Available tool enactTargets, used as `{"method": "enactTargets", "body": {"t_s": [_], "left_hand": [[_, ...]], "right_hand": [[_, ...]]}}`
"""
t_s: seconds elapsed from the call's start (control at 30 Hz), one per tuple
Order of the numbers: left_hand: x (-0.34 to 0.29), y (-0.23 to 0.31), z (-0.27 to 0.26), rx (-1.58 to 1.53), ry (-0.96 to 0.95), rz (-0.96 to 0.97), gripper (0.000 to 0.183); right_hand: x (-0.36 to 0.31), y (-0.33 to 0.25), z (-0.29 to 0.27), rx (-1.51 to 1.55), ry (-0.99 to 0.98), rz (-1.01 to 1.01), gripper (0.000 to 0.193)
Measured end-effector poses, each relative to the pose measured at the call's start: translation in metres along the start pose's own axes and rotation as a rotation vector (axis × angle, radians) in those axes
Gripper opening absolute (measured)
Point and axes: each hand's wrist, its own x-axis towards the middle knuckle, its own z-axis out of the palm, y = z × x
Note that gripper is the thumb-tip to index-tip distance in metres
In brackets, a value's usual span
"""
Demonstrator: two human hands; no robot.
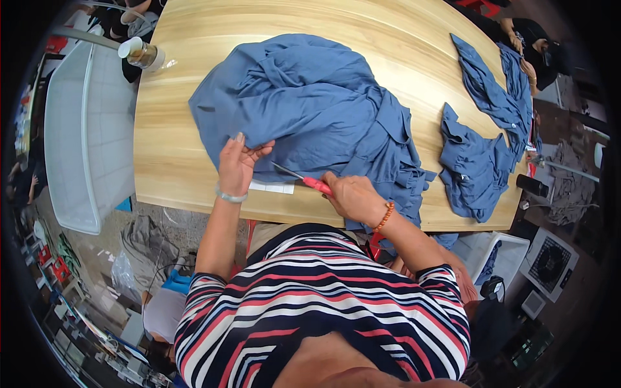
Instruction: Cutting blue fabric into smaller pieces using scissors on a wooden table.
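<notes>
A large crumpled blue garment [310, 107] lies on the wooden table [174, 129] in front of me. My left hand [238, 163] pinches its near edge and holds the cloth up a little. My right hand [352, 196] grips small scissors with red handles [304, 179]; their blades point left toward the cloth edge by my left hand. A small white paper slip [272, 187] lies on the table under the scissors.
More blue garments [482, 152] lie at the table's right end, where another person's hands [524, 64] work. A jar with a white lid [139, 53] stands at the far left corner. A white bin [84, 129] sits left of the table, boxes and devices at lower right.
</notes>
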Motion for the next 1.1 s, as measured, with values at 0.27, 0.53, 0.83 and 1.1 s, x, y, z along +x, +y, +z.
{"method": "enactTargets", "body": {"t_s": [0.27, 0.53, 0.83, 1.1], "left_hand": [[-0.073, 0.039, 0.179, 0.300, -1.117, 0.324, 0.007], [-0.076, -0.064, 0.250, 0.325, -1.041, 0.447, 0.020], [0.014, -0.079, 0.127, 1.160, -0.259, 0.696, 0.020], [0.010, -0.027, -0.043, 1.894, -0.045, 0.555, 0.018]], "right_hand": [[-0.025, 0.030, 0.004, -0.049, 0.380, -0.094, 0.043], [-0.264, 0.254, -0.044, 0.621, 1.299, 0.504, 0.055], [-0.316, 0.265, -0.016, 0.016, 0.587, 1.242, 0.047], [-0.128, 0.106, -0.042, 0.006, 0.400, 0.713, 0.043]]}}
